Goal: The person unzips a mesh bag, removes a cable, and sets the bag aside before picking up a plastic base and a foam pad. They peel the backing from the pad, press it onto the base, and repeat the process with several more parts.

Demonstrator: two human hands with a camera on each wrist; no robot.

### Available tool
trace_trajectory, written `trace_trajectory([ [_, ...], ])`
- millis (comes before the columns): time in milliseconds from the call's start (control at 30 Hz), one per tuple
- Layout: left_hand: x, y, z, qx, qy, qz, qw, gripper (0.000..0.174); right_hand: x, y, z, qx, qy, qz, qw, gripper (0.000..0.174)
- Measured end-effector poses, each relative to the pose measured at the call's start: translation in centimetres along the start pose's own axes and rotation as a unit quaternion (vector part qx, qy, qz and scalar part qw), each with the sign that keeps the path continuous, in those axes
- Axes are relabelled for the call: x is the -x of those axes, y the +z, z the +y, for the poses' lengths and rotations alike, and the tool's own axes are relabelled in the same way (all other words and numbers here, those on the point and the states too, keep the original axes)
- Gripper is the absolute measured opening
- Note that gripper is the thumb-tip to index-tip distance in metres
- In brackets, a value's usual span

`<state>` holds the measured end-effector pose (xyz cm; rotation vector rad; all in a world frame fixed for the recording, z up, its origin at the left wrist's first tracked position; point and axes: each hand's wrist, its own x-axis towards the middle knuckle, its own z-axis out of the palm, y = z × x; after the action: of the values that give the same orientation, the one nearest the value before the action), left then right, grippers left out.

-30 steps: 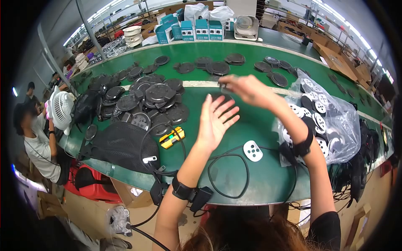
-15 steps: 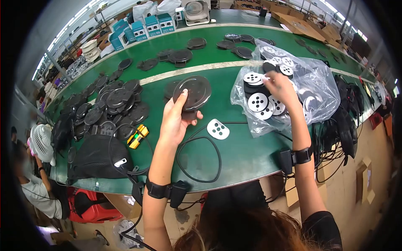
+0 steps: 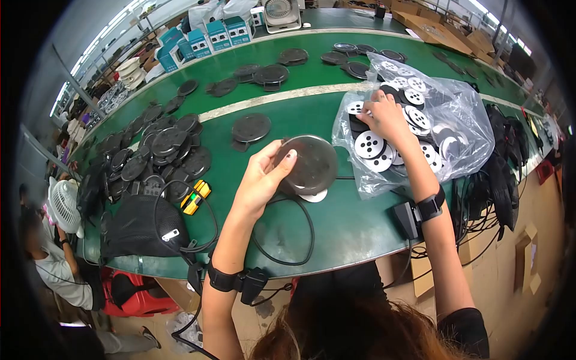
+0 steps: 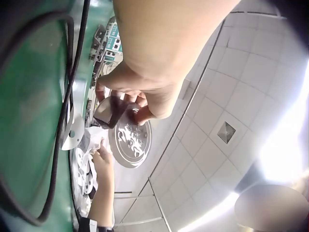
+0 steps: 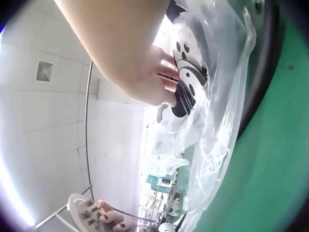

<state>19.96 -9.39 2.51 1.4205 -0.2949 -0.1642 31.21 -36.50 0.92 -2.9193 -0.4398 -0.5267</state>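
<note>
Left hand (image 3: 264,177): grip closed on a dark, round, flat disc with a glossy rim (image 3: 309,165), thumb on the upper face and fingers at its edge; disc held above the green bench (image 3: 360,228), left of the clear plastic bag (image 3: 471,129), which serves as landmark. The left wrist view shows small raised round features on the disc's other face. Right hand (image 3: 385,120): at the bag's near-left part, fingers bent and touching the stacked white discs with black holes (image 3: 368,144); right wrist view has the fingertips at a black-edged stack. Whether this grip is pinching a piece or only resting on the stack cannot be told. A white plate with holes (image 3: 315,196) lies left of the bag, partly hidden by the held disc in the head view. Also left of the bag: a single dark disc with a side tab (image 3: 251,128), a looped black cable (image 3: 311,237), a yellow block with a green part (image 3: 196,197), a black mesh pouch (image 3: 141,231) and, farther left, a heap of dark round discs (image 3: 171,144). Beyond the bag, to its far left, stand teal-and-white boxes (image 3: 217,36) and a pale square fan (image 3: 282,15). Right of the bag: black bundled items (image 3: 501,162). Black straps (image 3: 227,273) are worn on both forearms.
</note>
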Motion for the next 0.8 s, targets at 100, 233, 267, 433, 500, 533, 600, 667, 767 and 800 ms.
trace_trajectory([
  [100, 0.1, 0.0, 0.4, 0.013, -0.001, -0.037, 0.999, 0.030, -0.4, -0.1, 0.6, -0.108, 0.019, -0.002, 0.994, 0.020],
  [233, 0.2, 0.9, 0.7, 0.027, 0.013, -0.051, 0.998, 0.025, -0.2, -1.5, 0.6, -0.217, 0.006, 0.086, 0.972, 0.022],
  [267, 0.2, 1.0, 0.5, 0.023, 0.018, -0.055, 0.998, 0.026, -0.1, -2.0, 0.3, -0.233, 0.052, 0.069, 0.969, 0.024],
  [433, 0.5, 0.2, 1.3, 0.025, -0.045, -0.066, 0.996, 0.038, 1.8, -7.1, -2.5, -0.398, 0.094, 0.099, 0.907, 0.026],
  [500, 0.4, 1.0, 1.2, -0.011, 0.026, -0.021, 0.999, 0.040, 2.7, -9.1, -4.6, -0.558, 0.087, 0.024, 0.825, 0.025],
  [533, 0.5, 1.4, 1.6, -0.008, 0.040, -0.024, 0.999, 0.041, 3.3, -9.6, -5.9, -0.596, 0.062, -0.013, 0.801, 0.024],
  [600, 0.9, 2.1, 2.5, 0.005, 0.042, -0.026, 0.999, 0.037, 4.0, -9.2, -7.8, -0.658, 0.010, -0.077, 0.749, 0.021],
  [667, 1.4, 1.9, 2.6, 0.041, 0.037, -0.054, 0.997, 0.029, 4.5, -8.3, -9.1, -0.664, -0.018, -0.087, 0.743, 0.020],
  [767, 1.3, 2.2, 2.2, 0.035, 0.069, -0.024, 0.997, 0.027, 5.4, -7.8, -10.2, -0.674, 0.000, -0.077, 0.735, 0.016],
  [800, 1.0, 2.4, 2.1, 0.042, 0.060, 0.001, 0.997, 0.028, 5.7, -7.6, -10.5, -0.680, -0.007, -0.040, 0.732, 0.014],
])
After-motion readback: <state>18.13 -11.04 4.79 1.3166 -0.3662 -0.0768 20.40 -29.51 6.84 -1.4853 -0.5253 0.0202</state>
